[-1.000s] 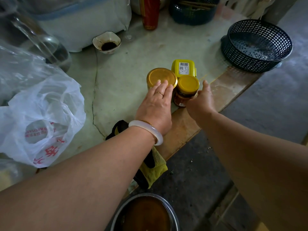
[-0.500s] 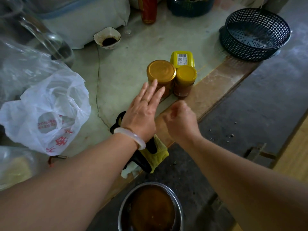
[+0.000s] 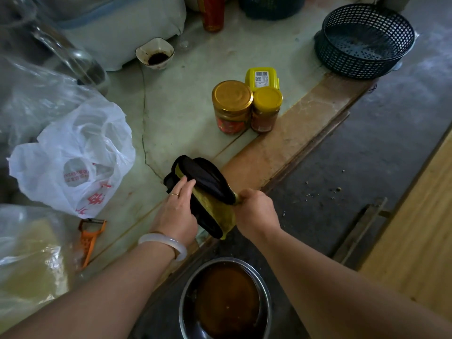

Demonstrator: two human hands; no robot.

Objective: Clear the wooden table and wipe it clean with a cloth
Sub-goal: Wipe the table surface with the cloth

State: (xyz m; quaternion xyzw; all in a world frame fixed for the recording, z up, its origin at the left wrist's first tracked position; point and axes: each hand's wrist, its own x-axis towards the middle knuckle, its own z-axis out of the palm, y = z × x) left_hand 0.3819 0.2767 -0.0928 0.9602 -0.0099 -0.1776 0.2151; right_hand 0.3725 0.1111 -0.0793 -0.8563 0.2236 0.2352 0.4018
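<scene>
A folded yellow cloth with black trim [image 3: 208, 192] lies at the near edge of the table [image 3: 288, 143]. My left hand [image 3: 177, 211] grips its left side, fingers curled over the fold. My right hand [image 3: 256, 211] is closed on its right end at the table edge. Further back stand a gold-lidded jar [image 3: 231, 106], a smaller yellow-lidded jar [image 3: 266, 108] and a yellow box [image 3: 262, 78], touching one another.
A white plastic bag [image 3: 73, 162] and an orange peeler [image 3: 90, 237] lie at the left. A small sauce dish [image 3: 155, 53], a red bottle [image 3: 211, 13] and a dark mesh basket [image 3: 364, 40] sit further back. A steel bowl of brown liquid [image 3: 225, 302] is below the edge.
Both hands have left the jars and pulled back to the near edge. They have taken hold of the yellow cloth, which has lifted partly off the table.
</scene>
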